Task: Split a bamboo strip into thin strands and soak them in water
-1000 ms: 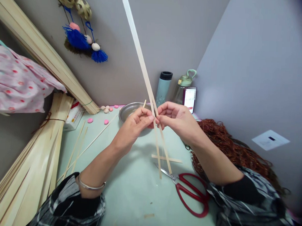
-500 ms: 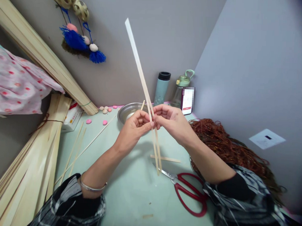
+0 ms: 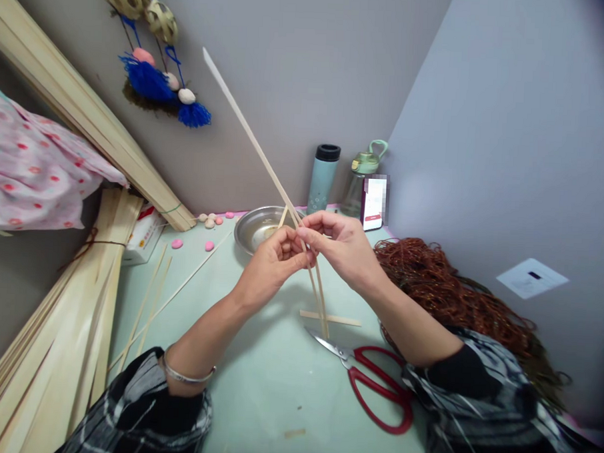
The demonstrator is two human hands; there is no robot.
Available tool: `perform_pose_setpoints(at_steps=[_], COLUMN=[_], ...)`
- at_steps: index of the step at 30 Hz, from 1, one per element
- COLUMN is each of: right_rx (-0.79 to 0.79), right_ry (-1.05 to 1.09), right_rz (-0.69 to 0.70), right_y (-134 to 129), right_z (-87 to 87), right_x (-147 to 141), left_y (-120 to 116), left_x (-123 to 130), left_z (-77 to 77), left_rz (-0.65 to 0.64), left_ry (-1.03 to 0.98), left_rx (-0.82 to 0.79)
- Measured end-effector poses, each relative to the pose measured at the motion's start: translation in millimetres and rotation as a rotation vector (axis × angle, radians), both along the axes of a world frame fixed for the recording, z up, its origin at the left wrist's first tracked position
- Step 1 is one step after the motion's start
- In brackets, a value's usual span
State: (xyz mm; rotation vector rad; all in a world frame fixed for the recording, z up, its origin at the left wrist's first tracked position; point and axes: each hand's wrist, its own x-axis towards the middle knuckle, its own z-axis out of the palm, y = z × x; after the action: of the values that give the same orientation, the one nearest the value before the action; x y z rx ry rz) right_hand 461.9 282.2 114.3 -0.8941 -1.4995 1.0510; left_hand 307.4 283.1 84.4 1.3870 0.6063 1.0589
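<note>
The person's left hand (image 3: 275, 262) and right hand (image 3: 341, 245), close together, are pinching a split pale strip (image 3: 250, 137) above the bench (image 3: 255, 391).

Craft corner, small, against grey walls: bundled wooden strips (image 3: 82, 103); red-handled scissors (image 3: 375, 380); heaped brown cord (image 3: 439, 292); blue tassel ornaments (image 3: 153, 83) hanging; tumbler (image 3: 323, 181) and smartphone (image 3: 374, 203) kept on the pale green tabletop (image 3: 259, 391).

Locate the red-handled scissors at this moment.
In the head view, the red-handled scissors lie on the green table, right of centre, just below a short pale strip and beside the right sleeve.
</note>
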Motion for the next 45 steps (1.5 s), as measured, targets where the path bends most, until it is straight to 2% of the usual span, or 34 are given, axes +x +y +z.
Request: perform_pose_setpoints(at_steps=[5, 8, 10, 13, 15, 17, 19, 20, 24, 27, 29, 38, 45], right_rx=[0.002, 0.025, 0.041, 0.016, -0.005, -0.014, -0.013, -0.012, -0.035, -0.072, -0.093, -0.110, -0.064], right_ry=[0.011, 0.048, 0.106, 0.206, 0.242, 0.255, 0.242, 0.232, 0.202, 0.131, 0.093, 0.029, -0.041], right_rz=[-0.067, -0.154, -0.219, -0.260, -0.273, -0.286, -0.291, -0.286, -0.195, -0.087, -0.012, 0.130, 0.058], right_y=[-0.3, 4.0, 8.1, 13.6, 15.8, 16.7, 16.5, 16.1, 13.0, 8.5, 5.2, -1.1, -1.9], right_z=[-0.7, -0.3, 2.0, 7.4, 10.5, 11.8, 10.8, 9.6, 2.6, -1.6, -3.4, -1.8, -0.2], right_x=[-0.5, 4.2, 9.8, 19.0, 23.0, 23.9, 21.9, 20.1, 11.0, 3.5, -1.1, -7.2, -5.8], left_y=[-2.4, -7.7, -13.1, -19.2, -18.7, -14.5, -8.4, -5.4, 1.9, 4.4, 6.5, 15.1, 15.0], left_x=[2.7, 11.2, 18.5, 22.7, 17.1, 6.2, -5.6, -10.3, -17.9, -17.4, -18.2, -27.0, -31.6], left_z=[4.1, -3.3, -13.7, -27.7, -29.5, -23.8, -13.0, -7.0, 11.9, 16.0, 15.3, 10.9, 16.0], left_rz=[0.007, -0.064, -0.208, -0.538, -0.709, -0.773, -0.726, -0.646, -0.197, 0.036, 0.119, 0.126, 0.110], left_ry=[-0.004, 0.049, 0.130, 0.327, 0.484, 0.575, 0.570, 0.529, 0.249, 0.118, 0.065, 0.013, 0.045], left_rx=[-0.014, -0.059, -0.104, -0.127, -0.112, -0.085, -0.062, -0.042, 0.021, 0.028, 0.042, 0.030, 0.061])
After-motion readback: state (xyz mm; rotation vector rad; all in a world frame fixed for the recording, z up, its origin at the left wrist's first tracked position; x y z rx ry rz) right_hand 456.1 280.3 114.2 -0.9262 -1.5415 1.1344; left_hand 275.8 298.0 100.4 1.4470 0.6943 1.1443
